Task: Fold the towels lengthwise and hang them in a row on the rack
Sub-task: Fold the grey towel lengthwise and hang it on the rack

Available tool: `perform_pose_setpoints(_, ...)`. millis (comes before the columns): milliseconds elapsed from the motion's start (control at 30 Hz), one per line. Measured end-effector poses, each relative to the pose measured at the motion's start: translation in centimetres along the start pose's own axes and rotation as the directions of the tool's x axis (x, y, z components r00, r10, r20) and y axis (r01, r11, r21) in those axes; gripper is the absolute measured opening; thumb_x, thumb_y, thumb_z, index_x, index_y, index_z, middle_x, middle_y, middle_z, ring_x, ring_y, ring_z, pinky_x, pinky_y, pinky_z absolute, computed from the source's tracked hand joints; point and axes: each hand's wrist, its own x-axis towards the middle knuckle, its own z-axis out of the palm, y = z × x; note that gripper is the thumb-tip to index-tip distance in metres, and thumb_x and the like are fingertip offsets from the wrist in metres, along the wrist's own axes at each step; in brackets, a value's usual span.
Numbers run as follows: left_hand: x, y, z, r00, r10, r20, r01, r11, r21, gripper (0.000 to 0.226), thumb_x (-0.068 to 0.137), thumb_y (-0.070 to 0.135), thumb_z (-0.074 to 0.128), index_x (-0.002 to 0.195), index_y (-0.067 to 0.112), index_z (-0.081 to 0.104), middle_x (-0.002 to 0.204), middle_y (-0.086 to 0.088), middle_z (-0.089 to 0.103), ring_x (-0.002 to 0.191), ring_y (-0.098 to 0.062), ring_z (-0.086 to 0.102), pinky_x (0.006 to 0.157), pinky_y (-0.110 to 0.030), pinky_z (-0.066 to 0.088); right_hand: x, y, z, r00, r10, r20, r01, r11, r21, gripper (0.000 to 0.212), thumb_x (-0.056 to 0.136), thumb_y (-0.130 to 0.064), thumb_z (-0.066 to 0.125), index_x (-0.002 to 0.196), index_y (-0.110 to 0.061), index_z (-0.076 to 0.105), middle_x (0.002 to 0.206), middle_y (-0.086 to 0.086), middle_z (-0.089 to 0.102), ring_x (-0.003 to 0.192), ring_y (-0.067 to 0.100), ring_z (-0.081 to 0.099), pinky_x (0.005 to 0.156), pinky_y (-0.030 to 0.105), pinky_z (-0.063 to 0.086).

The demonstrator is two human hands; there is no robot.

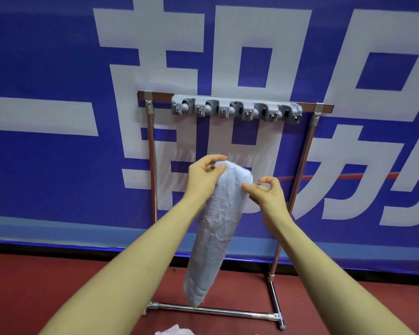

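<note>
A pale blue towel (218, 223), folded into a long narrow strip, hangs down in front of the rack. My left hand (205, 176) pinches its top end between thumb and fingers. My right hand (266, 193) sits just right of the towel's upper part, fingers loosely curled and fingertips near or touching the cloth, holding nothing. The metal rack (302, 160) stands against the wall, and a grey clip holder (236, 110) with several clips is fixed on its top bar. No towel hangs in the clips.
A blue banner (58, 68) with large white characters covers the wall behind the rack. The rack's chrome base bar (215, 310) lies on a red floor. A bit of pink cloth (172, 331) shows at the bottom edge.
</note>
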Motion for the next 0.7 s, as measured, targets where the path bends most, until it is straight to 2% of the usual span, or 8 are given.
perform_pose_setpoints(67,0.2,0.0,-0.5,1.0,-0.003,-0.004,0.003,1.0,0.009,0.019,0.087,0.003,0.062,0.101,0.016,0.067,0.101,-0.003,0.069,0.098,-0.015,0.064,0.09,-0.029,0.051,-0.1,0.4,0.6,1.0,-0.017,-0.02,0.017,1.0,-0.017,0.027,0.078,-0.007,0.075,0.086,-0.016,0.051,0.078,0.004,0.06,0.076,0.013,0.058,0.084,0.027,0.046)
perform_pose_setpoints(167,0.4,-0.1,-1.1,1.0,-0.022,-0.009,0.022,1.0,0.009,0.02,0.087,0.004,0.062,0.103,0.016,0.066,0.102,-0.007,0.07,0.099,-0.019,0.064,0.089,-0.032,0.052,-0.3,0.5,1.4,0.999,-0.039,-0.012,0.038,0.999,-0.029,0.02,0.08,-0.006,0.072,0.08,-0.012,0.054,0.074,0.0,0.057,0.068,0.008,0.054,0.063,0.009,0.045)
perform_pose_setpoints(200,0.4,-0.1,-1.3,1.0,-0.029,-0.007,0.029,1.0,0.003,0.02,0.088,0.004,0.061,0.103,0.016,0.066,0.101,-0.007,0.07,0.097,-0.019,0.065,0.088,-0.032,0.052,-0.2,0.5,1.6,0.999,-0.041,0.003,0.041,0.999,-0.024,0.019,0.082,-0.007,0.071,0.079,-0.012,0.054,0.072,-0.002,0.055,0.066,0.006,0.052,0.061,0.008,0.044)
perform_pose_setpoints(300,0.7,0.0,-2.0,0.999,-0.034,-0.02,0.034,0.999,0.005,0.02,0.088,0.004,0.061,0.102,0.018,0.066,0.1,-0.006,0.07,0.096,-0.016,0.065,0.087,-0.032,0.052,-0.1,0.6,2.2,0.999,-0.041,0.033,0.041,0.999,0.017,0.019,0.083,-0.007,0.07,0.077,-0.012,0.052,0.063,-0.003,0.048,0.064,0.009,0.046,0.068,0.018,0.044)
perform_pose_setpoints(433,1.2,-0.3,-2.9,0.998,0.035,-0.045,-0.03,0.994,0.106,0.021,0.088,0.003,0.06,0.102,0.018,0.066,0.102,0.0,0.068,0.098,-0.012,0.063,0.092,-0.03,0.05,0.0,0.3,2.4,0.994,-0.105,-0.043,0.103,0.994,-0.04,0.017,0.081,-0.009,0.073,0.085,-0.007,0.056,0.064,-0.002,0.053,0.058,0.004,0.05,0.057,0.007,0.044)
perform_pose_setpoints(533,1.3,-0.4,-2.8,0.995,0.073,-0.067,-0.062,0.987,0.146,0.022,0.087,0.002,0.059,0.1,0.018,0.065,0.102,0.0,0.067,0.1,-0.013,0.062,0.096,-0.03,0.048,0.0,0.1,2.6,0.992,-0.098,-0.075,0.095,0.995,-0.036,0.022,0.079,-0.01,0.075,0.093,-0.005,0.058,0.068,-0.002,0.057,0.061,0.003,0.053,0.056,0.007,0.043)
perform_pose_setpoints(700,1.5,-0.6,-2.8,0.993,0.062,-0.1,-0.049,0.991,0.125,0.024,0.087,0.003,0.059,0.108,0.016,0.062,0.1,-0.005,0.067,0.096,-0.014,0.062,0.09,-0.026,0.049,0.2,0.1,2.6,0.999,-0.028,-0.03,0.027,0.999,-0.032,0.019,0.077,-0.012,0.077,0.087,-0.005,0.062,0.069,0.0,0.056,0.065,0.01,0.051,0.064,0.02,0.043)
